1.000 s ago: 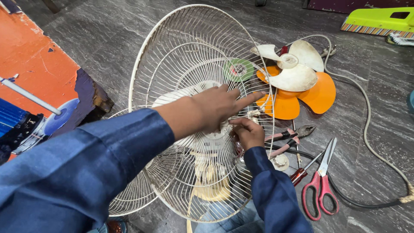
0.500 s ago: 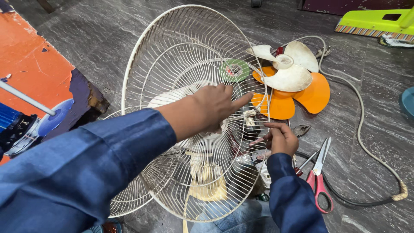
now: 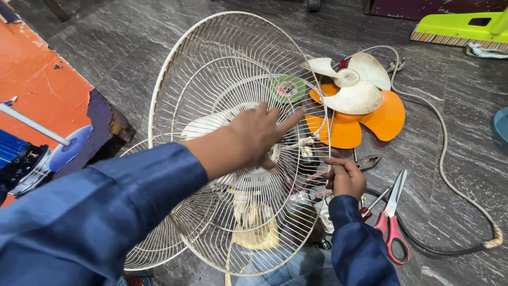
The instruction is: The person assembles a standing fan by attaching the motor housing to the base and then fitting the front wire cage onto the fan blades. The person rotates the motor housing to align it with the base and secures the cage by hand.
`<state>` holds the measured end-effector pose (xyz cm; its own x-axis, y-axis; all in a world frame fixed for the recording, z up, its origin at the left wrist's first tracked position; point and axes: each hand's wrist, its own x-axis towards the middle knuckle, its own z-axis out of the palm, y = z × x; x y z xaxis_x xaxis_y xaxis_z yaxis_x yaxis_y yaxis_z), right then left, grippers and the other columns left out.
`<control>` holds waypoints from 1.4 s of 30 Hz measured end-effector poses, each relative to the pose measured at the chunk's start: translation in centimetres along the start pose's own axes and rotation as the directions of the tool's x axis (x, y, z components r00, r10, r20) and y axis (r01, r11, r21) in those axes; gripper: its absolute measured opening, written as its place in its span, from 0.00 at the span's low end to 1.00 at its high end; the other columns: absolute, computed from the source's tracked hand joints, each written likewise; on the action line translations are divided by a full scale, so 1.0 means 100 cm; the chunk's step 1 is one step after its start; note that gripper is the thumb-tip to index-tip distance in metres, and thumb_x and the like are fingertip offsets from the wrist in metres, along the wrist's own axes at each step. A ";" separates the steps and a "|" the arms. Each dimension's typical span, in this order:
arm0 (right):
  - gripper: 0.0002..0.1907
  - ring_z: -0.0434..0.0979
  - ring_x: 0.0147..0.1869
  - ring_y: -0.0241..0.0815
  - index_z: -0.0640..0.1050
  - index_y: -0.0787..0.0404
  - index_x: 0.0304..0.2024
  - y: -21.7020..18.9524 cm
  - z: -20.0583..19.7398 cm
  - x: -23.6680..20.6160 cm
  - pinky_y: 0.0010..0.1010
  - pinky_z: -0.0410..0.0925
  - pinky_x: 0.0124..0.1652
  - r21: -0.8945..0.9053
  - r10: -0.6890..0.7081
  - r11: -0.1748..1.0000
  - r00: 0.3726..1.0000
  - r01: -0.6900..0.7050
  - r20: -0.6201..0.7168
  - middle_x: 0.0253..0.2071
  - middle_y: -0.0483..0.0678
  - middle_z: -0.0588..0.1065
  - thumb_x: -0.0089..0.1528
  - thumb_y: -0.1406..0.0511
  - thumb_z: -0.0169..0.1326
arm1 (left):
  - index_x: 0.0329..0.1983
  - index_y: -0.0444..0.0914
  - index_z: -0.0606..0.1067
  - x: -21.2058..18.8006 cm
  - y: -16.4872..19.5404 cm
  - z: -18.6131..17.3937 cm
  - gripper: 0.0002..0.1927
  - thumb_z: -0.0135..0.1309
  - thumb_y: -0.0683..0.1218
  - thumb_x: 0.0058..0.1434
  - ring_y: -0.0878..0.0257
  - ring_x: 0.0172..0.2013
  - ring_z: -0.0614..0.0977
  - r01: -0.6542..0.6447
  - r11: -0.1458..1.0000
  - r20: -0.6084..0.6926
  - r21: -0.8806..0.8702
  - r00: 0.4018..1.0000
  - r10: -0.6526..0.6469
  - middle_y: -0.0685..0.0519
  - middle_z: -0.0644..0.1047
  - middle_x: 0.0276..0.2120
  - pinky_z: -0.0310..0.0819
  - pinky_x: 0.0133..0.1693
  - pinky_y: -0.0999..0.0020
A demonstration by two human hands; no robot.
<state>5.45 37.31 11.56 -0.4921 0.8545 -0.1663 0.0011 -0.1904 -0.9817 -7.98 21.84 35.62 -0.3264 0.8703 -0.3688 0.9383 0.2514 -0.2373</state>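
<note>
A: Head view first. What has the left hand (image 3: 256,137) got?

B: It lies spread on the white wire fan guard (image 3: 211,69), palm against the wires, fingers apart, index pointing toward two o'clock. It presses flat rather than clamping anything. The guard stands tilted in the middle of the picture, its rim running from twelve o'clock round to six.

A: And the right hand (image 3: 345,177)?

B: At about four o'clock from the left hand, just off the guard's rim. Its fingers are curled together around something small and pinkish; I cannot tell what it is, or whether it is truly gripped.

A: What sits behind the wires?

B: A cream fan motor housing (image 3: 254,217), toward six o'clock, and a second wire guard (image 3: 153,249) lying flat at seven o'clock, partly under the first. A green round badge (image 3: 287,88) shows near the guard's one o'clock edge.

A: Around them?

B: At two o'clock, a white fan blade (image 3: 352,87) rests on an orange fan blade (image 3: 381,119). A pale cord (image 3: 442,159) curves from there down to four o'clock. Red-handled scissors (image 3: 391,222) lie at four o'clock, just beside the right hand, with pliers (image 3: 369,161) near them. A green dustpan-like thing (image 3: 460,24) sits at one o'clock, an orange panel (image 3: 42,90) at ten. All rest on grey stone floor (image 3: 106,47).
</note>
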 end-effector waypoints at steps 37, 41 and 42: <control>0.12 0.67 0.21 0.31 0.84 0.63 0.38 0.012 -0.008 0.000 0.22 0.60 0.21 -0.030 0.032 0.999 0.999 -0.032 0.020 0.22 0.46 0.73 0.63 0.72 0.48 | 0.77 0.51 0.28 0.012 -0.002 0.029 0.61 0.64 0.47 0.58 0.46 0.53 0.76 -0.174 0.984 -0.128 0.047 0.976 0.179 0.41 0.75 0.53 0.72 0.55 0.50; 0.12 0.67 0.21 0.31 0.84 0.64 0.38 0.011 -0.008 0.000 0.23 0.60 0.21 -0.044 0.033 0.999 0.999 -0.033 0.003 0.23 0.46 0.74 0.62 0.73 0.48 | 0.81 0.51 0.23 0.013 -0.018 0.013 0.69 0.62 0.39 0.53 0.48 0.53 0.78 -0.046 0.947 0.212 -0.318 0.970 0.118 0.43 0.82 0.46 0.76 0.55 0.53; 0.13 0.67 0.21 0.32 0.84 0.64 0.38 0.010 -0.008 0.000 0.23 0.59 0.21 -0.031 0.035 0.999 0.999 -0.034 0.009 0.23 0.46 0.74 0.63 0.73 0.48 | 0.81 0.53 0.22 0.015 -0.020 0.010 0.70 0.60 0.37 0.52 0.48 0.52 0.80 0.040 0.922 0.287 -0.385 0.955 0.079 0.43 0.80 0.48 0.78 0.54 0.52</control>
<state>6.11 37.52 10.51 -0.4995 0.8430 -0.1994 0.0449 -0.2047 -0.9778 -10.45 22.20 34.68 -0.2705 0.7289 -0.6289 0.8959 0.4298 0.1127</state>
